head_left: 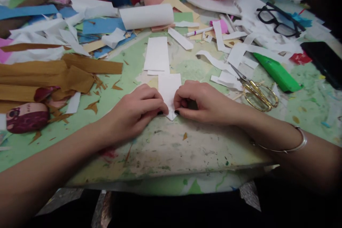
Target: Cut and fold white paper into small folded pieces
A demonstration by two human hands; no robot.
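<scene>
A small white paper piece (pixel 168 89) lies on the green work table (pixel 165 149) in front of me. My left hand (pixel 136 110) has its fingers curled and pinches the paper's lower left corner. My right hand (pixel 203 101) is curled too, pinching the lower right corner, so the bottom of the paper forms a point between my fingertips. A silver bangle (pixel 291 148) sits on my right wrist. Further back lies another white paper rectangle (pixel 156 54).
Gold-handled scissors (pixel 255 91) lie right of my hands, beside a green cutter (pixel 278 73). Black glasses (pixel 280 21), a dark phone (pixel 324 62), a white paper roll (pixel 146 16), brown crepe strips (pixel 53 74), a painted stone (pixel 26 117) and coloured paper scraps surround the spot.
</scene>
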